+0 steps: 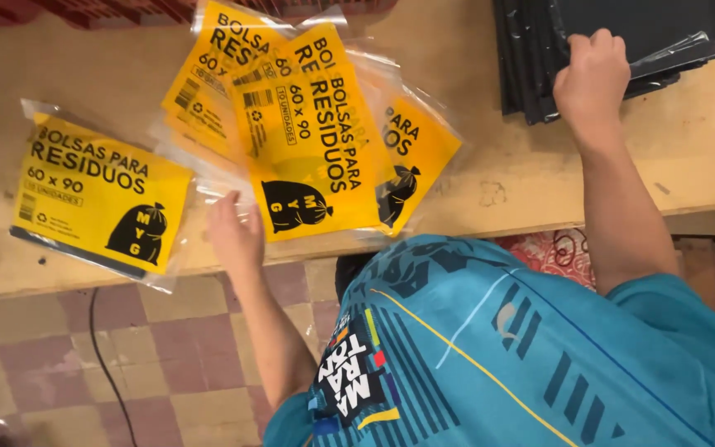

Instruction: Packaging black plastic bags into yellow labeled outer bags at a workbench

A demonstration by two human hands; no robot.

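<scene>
Yellow packets (308,141) fanned on table (506,182), long axis running away from me; my left hand (235,232) flat, fingers loose on their near edge, nearer. Right hand (592,76) pinching black bag stack (622,41) far right

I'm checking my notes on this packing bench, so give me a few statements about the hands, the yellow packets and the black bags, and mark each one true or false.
1. The right hand rests on the stack of black bags. True.
2. The left hand holds a pair of scissors. False: it touches the fanned yellow packets at the edge of the wooden table.
3. One yellow packet lies apart, left of the fanned ones. True.
4. The black bags sit on the floor. False: they lie on the table.
5. The floor is plain grey concrete. False: it is checkered tile.
</scene>
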